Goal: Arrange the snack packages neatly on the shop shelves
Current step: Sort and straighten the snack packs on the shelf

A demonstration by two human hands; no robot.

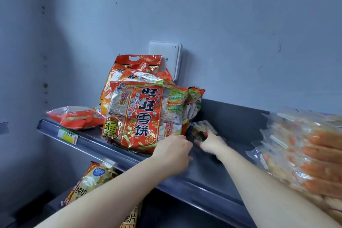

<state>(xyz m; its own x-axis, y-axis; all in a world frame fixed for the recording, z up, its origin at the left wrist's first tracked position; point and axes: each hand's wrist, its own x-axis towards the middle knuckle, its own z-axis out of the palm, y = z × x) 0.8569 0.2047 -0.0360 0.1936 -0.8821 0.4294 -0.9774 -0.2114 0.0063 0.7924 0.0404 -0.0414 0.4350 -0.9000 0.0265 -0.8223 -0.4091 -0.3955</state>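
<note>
The big red snack bag [146, 114] is standing upright near the front edge of the shelf [212, 181], leaning back on more red bags [137, 68] of the same kind stacked behind it. The left hand [173, 152] is resting at its lower right corner with the fingers curled. Whether it is pinching the wrapper or only steadying it, I cannot tell. Just to the right, the right hand [211, 144] is reaching into the gap beside the row and seems to be grasping a small dark packet [200, 131] lying on the shelf, though that part is blurred. The step in hand looks like clearing this stray packet so the row can be squared up. To do that well, the left hand should be bracing the front bag low down, since the bags are tall and crinkly and will likely slump sideways once their neighbour goes. The right hand should be drawing the packet straight out and not dragging it against the bags. A flat red bag [74, 116] is lying on its side at the left end above the price label [67, 135] and probably needs standing up. Clear bags of orange sticks [305, 153] are piled at the right end.
</note>
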